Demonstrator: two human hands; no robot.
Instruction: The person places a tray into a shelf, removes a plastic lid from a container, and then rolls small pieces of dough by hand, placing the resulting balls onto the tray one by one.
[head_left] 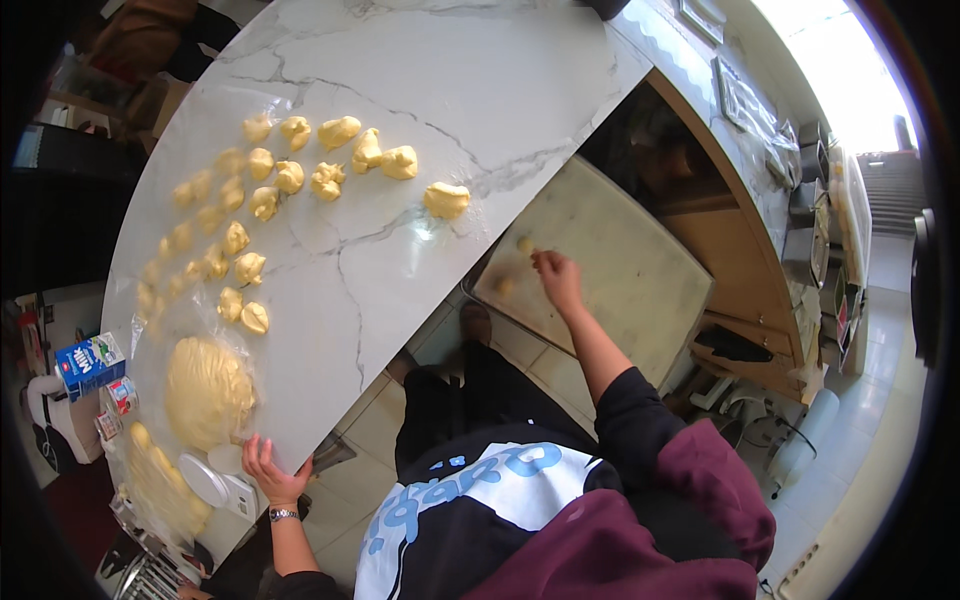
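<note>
Small round dough ball (pixel 524 244), pale yellow, lying on the grey tray (pixel 640 290) just beside the fingertips. Second little dough ball (pixel 503 286) on the same tray, nearer its lower edge.

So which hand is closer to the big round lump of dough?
The left hand. It rests on the marble table's edge, just below the big dough lump. The right hand is far off, over a tray beside the table.

Daylight glares top right; fisheye bends edges, rim falls dark.
</note>
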